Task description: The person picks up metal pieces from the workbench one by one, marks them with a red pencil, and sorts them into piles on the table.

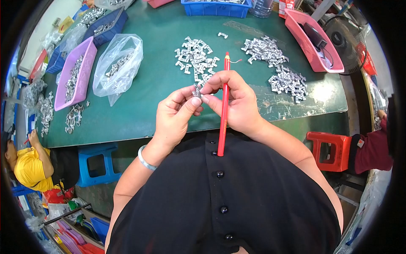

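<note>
Over the near part of the green table, my left hand [175, 111] pinches a small silver metal piece [196, 91] between thumb and fingers. My right hand [239, 103] meets it from the other side, thumb and forefinger closed at the piece. A red pencil [224, 114] is tucked in that hand, tip up, with a short thread hanging near the tip. Just beyond my fingers lies a loose pile of small silver metal parts [194, 55]. Two more piles, one farther [264, 50] and one nearer [289, 82], lie to the right.
On the left are a pink basket [89, 51] of metal parts, a clear plastic bag [127, 44] and loose metal rings [74, 118]. A blue tray [215, 10] stands at the back; a pink basket [296, 23] and a fan [344, 42] stand right. Other people sit at both sides.
</note>
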`<action>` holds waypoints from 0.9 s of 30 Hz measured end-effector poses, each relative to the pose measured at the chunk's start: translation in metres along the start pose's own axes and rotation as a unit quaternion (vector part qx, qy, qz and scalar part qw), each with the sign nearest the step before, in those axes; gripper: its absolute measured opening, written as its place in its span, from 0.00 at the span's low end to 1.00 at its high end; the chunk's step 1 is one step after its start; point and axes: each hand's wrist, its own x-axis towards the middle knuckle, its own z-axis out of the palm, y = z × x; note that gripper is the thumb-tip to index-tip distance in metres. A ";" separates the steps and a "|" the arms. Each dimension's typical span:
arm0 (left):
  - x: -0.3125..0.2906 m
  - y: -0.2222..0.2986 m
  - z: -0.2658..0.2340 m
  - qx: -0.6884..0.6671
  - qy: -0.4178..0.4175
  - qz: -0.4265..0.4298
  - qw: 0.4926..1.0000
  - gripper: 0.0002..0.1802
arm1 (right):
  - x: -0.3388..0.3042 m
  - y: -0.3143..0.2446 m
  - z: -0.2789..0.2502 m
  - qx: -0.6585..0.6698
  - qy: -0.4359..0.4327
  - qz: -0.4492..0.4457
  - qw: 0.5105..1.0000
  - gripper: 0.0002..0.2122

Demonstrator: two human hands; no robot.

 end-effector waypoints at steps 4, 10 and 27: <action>0.000 -0.002 -0.004 -0.083 -0.044 -0.020 0.995 0.16 | 0.000 -0.003 -0.001 0.037 -0.002 0.012 0.999 0.13; 0.001 0.000 -0.003 -0.124 -0.085 -0.035 0.988 0.17 | 0.003 -0.005 -0.008 0.065 0.023 0.039 0.997 0.14; 0.001 -0.001 -0.003 -0.136 -0.076 -0.054 0.986 0.15 | -0.001 0.001 -0.008 0.033 0.023 0.062 0.997 0.15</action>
